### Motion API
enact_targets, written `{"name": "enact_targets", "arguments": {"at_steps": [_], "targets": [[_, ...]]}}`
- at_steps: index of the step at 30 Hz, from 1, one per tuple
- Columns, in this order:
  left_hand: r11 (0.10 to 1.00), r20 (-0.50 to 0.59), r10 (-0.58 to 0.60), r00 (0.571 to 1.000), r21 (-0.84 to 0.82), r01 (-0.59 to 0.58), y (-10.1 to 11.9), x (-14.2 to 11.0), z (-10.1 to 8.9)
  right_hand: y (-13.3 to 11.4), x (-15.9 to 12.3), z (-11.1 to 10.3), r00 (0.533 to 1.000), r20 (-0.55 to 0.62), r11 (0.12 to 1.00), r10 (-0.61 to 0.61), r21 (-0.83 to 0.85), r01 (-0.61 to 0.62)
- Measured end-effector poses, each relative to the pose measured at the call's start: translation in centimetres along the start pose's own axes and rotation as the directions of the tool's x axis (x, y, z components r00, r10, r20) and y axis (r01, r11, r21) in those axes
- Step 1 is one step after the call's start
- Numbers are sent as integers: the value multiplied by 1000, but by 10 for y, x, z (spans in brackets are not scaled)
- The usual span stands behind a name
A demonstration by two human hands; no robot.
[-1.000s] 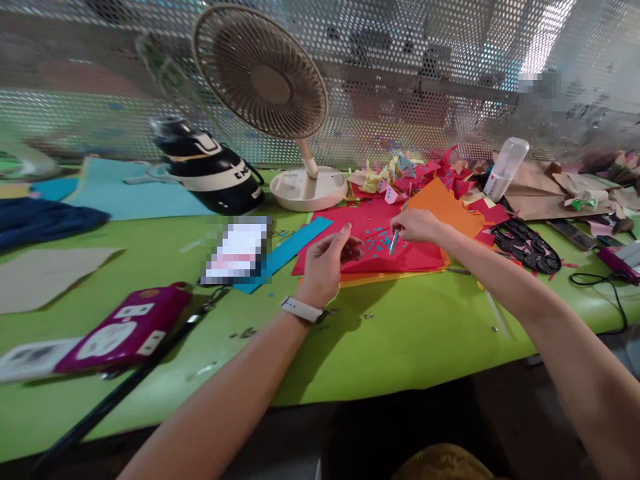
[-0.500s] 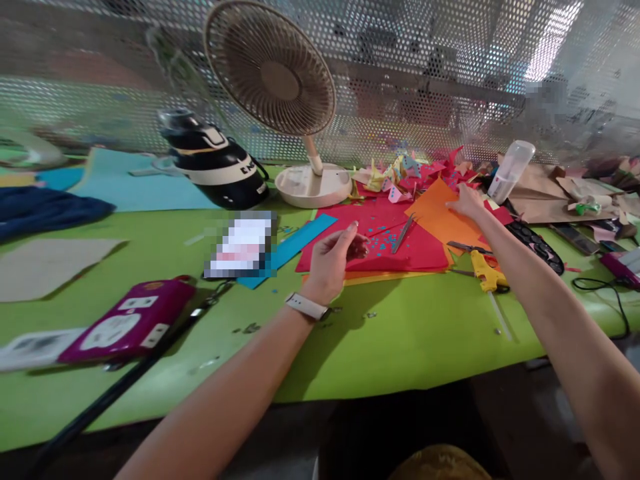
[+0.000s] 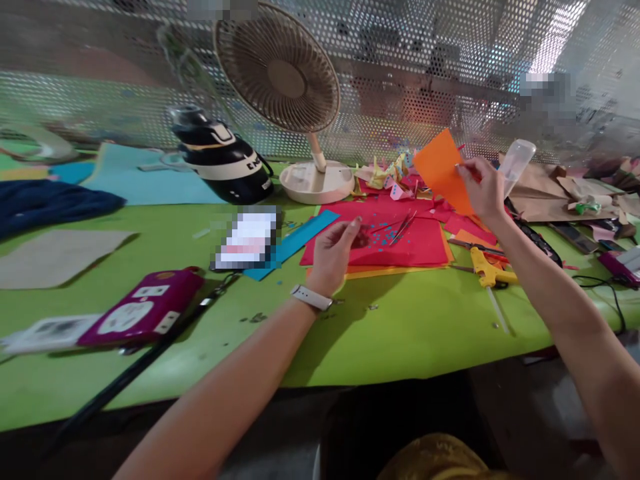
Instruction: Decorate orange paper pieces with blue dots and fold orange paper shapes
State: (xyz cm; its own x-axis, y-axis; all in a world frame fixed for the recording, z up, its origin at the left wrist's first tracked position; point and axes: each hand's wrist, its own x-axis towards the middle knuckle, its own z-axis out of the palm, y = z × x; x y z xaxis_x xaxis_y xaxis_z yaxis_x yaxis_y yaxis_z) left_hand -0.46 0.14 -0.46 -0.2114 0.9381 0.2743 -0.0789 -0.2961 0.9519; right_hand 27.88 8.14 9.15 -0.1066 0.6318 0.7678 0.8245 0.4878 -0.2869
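My right hand [image 3: 483, 190] pinches a sheet of orange paper [image 3: 443, 167], held up off the table and tilted. Over the near left part of the red paper [image 3: 330, 247] hovers my left hand [image 3: 337, 250], a white watch band at its wrist. Its fingers are loosely curled, thumb apart from them, and I see nothing held. Tiny blue paper bits [image 3: 383, 235] and a pair of tweezers [image 3: 404, 227] lie on the red paper. Beneath my right forearm is a yellow glue gun [image 3: 485, 267], close to scissors [image 3: 473, 245] that are partly hidden.
A fan [image 3: 317, 180] and a black-and-white jug [image 3: 225, 167] stand at the back. Folded paper pieces [image 3: 395, 177] are heaped behind the red sheet. Left lie a phone [image 3: 247, 237], a blue strip [image 3: 305, 243] and a purple power strip [image 3: 145, 307]. A clear bottle [image 3: 517, 163] stands right.
My right hand has lifted the orange sheet off the pile, uncovering red paper beneath. My left hand stays nearly in place, and the view has shifted slightly.
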Motion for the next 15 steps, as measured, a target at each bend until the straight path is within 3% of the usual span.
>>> {"name": "enact_targets", "arguments": {"at_steps": [2, 3, 5, 7, 9, 11, 13, 15], "targets": [[957, 66, 248, 967, 136, -255, 4, -2, -2, -31, -20, -13, 981, 52, 981, -186, -39, 188], [898, 116, 372, 921, 203, -389, 8, -3, -4, -46, -32, -18, 954, 97, 956, -282, -58, 289], [746, 214, 553, 805, 303, -593, 16, -5, -7, -73, -56, -25, 866, 209, 874, -455, -81, 478], [610, 310, 642, 701, 348, -712, 24, -7, -9, -91, -78, -26, 761, 301, 782, -575, -70, 619], [526, 491, 634, 598, 294, -798, 29, -6, -12, -100, -96, -24, 680, 379, 723, -628, -39, 690], [575, 675, 522, 521, 173, -800, 30, -4, -15, -101, -107, -21, 641, 441, 712, -629, -4, 702], [695, 768, 384, 513, 125, -708, 31, -2, -18, -97, -115, -22, 639, 484, 741, -597, 28, 671], [784, 782, 283, 556, 146, -604, 34, -2, -22, -90, -119, -27, 658, 510, 784, -554, 52, 619]]}}
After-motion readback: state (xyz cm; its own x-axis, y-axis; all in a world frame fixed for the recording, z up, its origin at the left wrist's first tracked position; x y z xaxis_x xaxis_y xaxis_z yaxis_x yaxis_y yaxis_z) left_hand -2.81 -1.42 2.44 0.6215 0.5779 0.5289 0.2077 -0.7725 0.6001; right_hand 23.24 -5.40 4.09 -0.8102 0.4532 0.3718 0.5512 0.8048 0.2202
